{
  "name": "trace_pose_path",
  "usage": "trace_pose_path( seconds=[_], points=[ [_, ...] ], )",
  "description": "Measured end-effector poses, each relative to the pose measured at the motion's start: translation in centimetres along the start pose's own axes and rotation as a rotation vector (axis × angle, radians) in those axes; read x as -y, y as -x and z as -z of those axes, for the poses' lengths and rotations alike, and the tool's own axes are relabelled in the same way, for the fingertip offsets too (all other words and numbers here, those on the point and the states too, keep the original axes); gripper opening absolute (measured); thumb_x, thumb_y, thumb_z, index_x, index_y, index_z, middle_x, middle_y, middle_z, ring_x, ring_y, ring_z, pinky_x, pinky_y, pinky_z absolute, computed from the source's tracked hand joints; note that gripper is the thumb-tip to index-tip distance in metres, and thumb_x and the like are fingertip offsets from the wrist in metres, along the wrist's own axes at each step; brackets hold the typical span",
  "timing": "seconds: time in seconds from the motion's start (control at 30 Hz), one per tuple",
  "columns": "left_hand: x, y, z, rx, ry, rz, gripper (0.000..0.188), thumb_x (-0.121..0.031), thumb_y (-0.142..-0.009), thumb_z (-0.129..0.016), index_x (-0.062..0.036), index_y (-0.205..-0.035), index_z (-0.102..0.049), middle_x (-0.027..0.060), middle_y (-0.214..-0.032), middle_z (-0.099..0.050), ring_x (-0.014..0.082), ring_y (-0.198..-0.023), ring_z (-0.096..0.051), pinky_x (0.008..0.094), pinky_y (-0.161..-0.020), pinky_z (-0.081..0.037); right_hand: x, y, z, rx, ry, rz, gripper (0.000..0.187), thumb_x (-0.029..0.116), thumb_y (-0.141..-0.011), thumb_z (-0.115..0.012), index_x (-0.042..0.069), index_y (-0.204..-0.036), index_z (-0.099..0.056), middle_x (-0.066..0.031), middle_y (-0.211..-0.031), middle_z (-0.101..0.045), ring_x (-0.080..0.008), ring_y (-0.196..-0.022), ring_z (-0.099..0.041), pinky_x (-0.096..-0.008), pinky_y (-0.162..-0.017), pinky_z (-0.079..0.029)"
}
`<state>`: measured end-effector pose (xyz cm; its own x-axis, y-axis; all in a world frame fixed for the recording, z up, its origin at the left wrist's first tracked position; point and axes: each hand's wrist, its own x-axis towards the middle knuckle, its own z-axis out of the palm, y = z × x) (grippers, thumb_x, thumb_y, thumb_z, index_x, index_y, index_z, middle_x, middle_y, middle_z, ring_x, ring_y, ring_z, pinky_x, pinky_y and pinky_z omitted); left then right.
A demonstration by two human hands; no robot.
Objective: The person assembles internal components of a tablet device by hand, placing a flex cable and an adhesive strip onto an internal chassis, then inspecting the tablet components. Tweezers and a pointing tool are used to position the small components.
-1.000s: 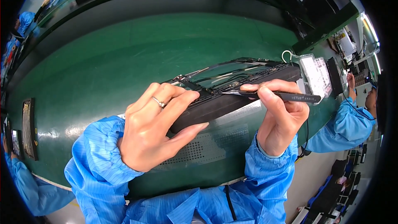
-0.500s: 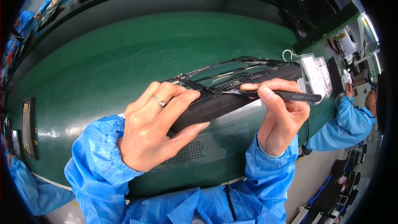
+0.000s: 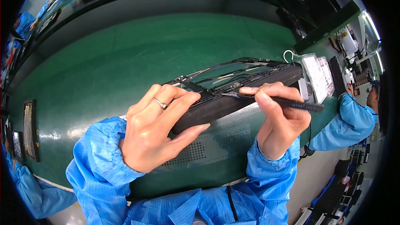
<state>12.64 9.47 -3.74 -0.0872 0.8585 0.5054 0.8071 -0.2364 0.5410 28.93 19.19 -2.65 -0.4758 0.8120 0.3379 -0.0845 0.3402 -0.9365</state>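
Green surface (image 3: 104, 71) | black block (image 3: 216, 110), on it, before me; my left hand (image 3: 150, 131) clamped about its left end | tweezers (image 3: 310, 106), pinched in my right hand (image 3: 279, 121), tips at the block's top edge, contact unclear | small parts (image 3: 227, 86) laid along top, uncovered; I judge work midway, remainder untold

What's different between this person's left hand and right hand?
The left hand grasps the left end of the black block, while the right hand holds black tweezers. The left hand's thumb is spread well apart from its fingers; the right hand's thumb and fingers close around the tweezers. The left hand wears a ring; none shows on the right hand. Both emerge from blue sleeves.
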Motion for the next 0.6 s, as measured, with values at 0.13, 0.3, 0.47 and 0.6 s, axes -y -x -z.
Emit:
trace_pose_path(
  seconds=[0.13,0.3,0.47,0.6],
  points=[
    [0.2,0.1,-0.1,-0.032,-0.004,-0.028,0.039,-0.006,-0.052,-0.071,0.0022,-0.087,-0.055,0.0123,-0.080,-0.053,0.0253,-0.068,-0.051,0.0311,-0.056,-0.045,-1.4,0.3,0.0,0.091,0.376,0.574,0.024,-0.009,-0.061,-0.062,-0.002,-0.082,-0.054,-0.0138,-0.079,-0.060,-0.0185,-0.062,-0.052,-0.0272,-0.057,-0.040],
    [0.0,0.0,0.0,-0.013,-0.004,-0.009,0.040,-0.006,-0.053,-0.071,0.0023,-0.088,-0.055,0.0129,-0.081,-0.054,0.0250,-0.069,-0.053,0.0304,-0.059,-0.044,-1.5,1.4,-0.6,0.044,0.736,0.891,0.032,-0.003,-0.057,-0.067,-0.002,-0.085,-0.051,-0.0177,-0.082,-0.060,-0.0214,-0.063,-0.054,-0.0305,-0.056,-0.041],
    [-0.1,0.3,-0.4,0.025,-0.024,-0.023,0.043,-0.006,-0.052,-0.071,0.0027,-0.091,-0.054,0.0137,-0.082,-0.054,0.0253,-0.069,-0.053,0.0306,-0.061,-0.044,-1.5,1.7,1.0,-0.007,0.649,0.734,0.036,-0.006,-0.055,-0.067,-0.002,-0.086,-0.050,-0.0186,-0.082,-0.060,-0.0217,-0.064,-0.054,-0.0305,-0.057,-0.041],
    [-1.2,0.8,-1.6,0.160,-0.363,-0.217,0.041,-0.014,-0.057,-0.058,0.0037,-0.093,-0.053,0.0119,-0.076,-0.046,0.0247,-0.072,-0.047,0.0389,-0.075,-0.043,-1.6,2.2,2.6,-0.191,0.539,0.541,0.020,-0.009,-0.068,-0.048,-0.004,-0.087,-0.049,-0.0232,-0.083,-0.058,-0.0248,-0.075,-0.053,-0.0364,-0.078,-0.037]
  ],
)
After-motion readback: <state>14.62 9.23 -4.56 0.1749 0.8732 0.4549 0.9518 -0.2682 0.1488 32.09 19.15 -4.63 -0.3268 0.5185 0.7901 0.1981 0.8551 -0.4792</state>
